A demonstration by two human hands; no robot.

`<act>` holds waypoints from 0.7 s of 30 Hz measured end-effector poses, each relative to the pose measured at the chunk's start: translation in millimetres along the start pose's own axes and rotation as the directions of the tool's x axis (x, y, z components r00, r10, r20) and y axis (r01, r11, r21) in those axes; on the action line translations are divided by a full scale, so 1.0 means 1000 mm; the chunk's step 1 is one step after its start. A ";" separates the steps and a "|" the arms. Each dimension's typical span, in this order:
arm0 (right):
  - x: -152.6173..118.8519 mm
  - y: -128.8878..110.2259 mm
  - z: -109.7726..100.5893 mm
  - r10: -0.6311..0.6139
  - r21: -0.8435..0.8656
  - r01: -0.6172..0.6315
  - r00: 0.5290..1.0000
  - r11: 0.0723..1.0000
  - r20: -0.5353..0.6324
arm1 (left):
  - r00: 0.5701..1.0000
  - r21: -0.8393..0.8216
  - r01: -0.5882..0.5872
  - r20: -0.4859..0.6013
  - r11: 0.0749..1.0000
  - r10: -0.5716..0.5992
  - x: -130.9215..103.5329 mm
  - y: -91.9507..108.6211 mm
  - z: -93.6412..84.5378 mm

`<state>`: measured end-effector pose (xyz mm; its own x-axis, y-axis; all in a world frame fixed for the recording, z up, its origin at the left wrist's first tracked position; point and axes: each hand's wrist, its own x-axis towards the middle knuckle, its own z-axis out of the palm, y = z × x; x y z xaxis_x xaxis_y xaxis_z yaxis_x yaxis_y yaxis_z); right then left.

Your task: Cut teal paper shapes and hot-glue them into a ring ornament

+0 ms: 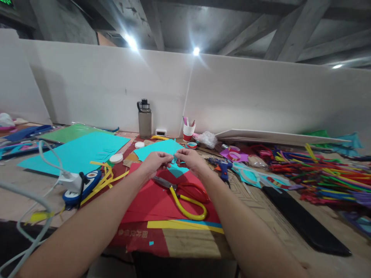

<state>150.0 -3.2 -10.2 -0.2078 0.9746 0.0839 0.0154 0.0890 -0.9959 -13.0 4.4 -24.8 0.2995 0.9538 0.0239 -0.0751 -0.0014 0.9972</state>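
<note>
Pinches narrowly, fingertips nearly meeting, in the head view: holds a small blue paper piece between left hand and right hand. Cannot tell its full shape, nor which grip bears more of it, with fingers covering most.

Note the scissors as landmark, lying on red sheets. Find the held piece just beyond them, over a blue sheet. See yellow strips to their left, a glue gun to their right, past the right wrist, and a blue scrap on their near side.

Likely to crease or tear the piece if pulled unevenly between both grips. Easy to drop it too, with so little paper to pinch, then to lose it against blue of the same shade. Could nudge the scissors by lowering the right forearm, close to the handles. Might burn skin by drifting right, if near a hot nozzle; cannot tell whether heated.
</note>
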 end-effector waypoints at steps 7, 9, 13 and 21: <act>0.003 0.001 -0.002 -0.040 0.002 0.040 0.999 0.999 0.021 | 0.999 0.079 -0.030 -0.027 0.996 0.033 -0.003 0.005 0.003; 0.003 0.001 -0.002 -0.055 -0.003 0.055 0.998 0.999 0.015 | 0.997 0.105 -0.059 -0.037 0.993 0.063 -0.005 0.009 0.004; 0.005 0.002 -0.002 -0.065 0.007 0.065 0.998 0.998 0.015 | 0.995 0.161 -0.099 -0.015 0.982 0.103 -0.007 0.013 0.005; 0.009 0.005 -0.003 -0.047 0.101 0.044 0.999 0.994 0.021 | 0.999 0.016 -0.040 0.008 0.999 0.040 -0.005 0.011 0.004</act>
<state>151.0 6.5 -14.4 -0.2285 0.9649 0.1295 -0.0926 0.1109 -0.9895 -11.9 -1.5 -13.6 0.3034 0.9507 0.0641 -0.0721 -0.0442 0.9964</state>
